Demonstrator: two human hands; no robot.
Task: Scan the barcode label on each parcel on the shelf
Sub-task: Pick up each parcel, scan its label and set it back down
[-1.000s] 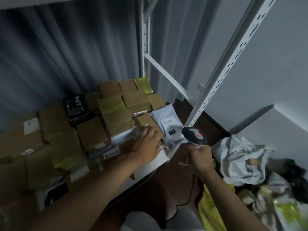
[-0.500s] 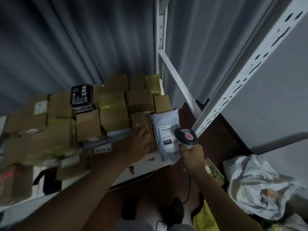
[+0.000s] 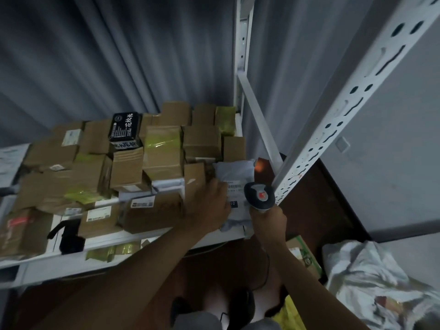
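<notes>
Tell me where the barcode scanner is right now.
In the head view, the barcode scanner is in the right hand, lower centre-right, over the grey mailer bag at the shelf's right end.

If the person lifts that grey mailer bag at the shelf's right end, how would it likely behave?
The mailer bag is probably floppy: its plastic skin looks wrinkled and puffy, so it may sag. It likely feels light, since the left hand merely rests on it. The smooth film could slip, unlike the cardboard boxes beside it.

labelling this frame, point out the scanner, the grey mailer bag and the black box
scanner [image 3: 259,196], head view, top of its head.
grey mailer bag [image 3: 234,171], head view, upper part.
black box [image 3: 124,126], head view, printed top face.
</notes>
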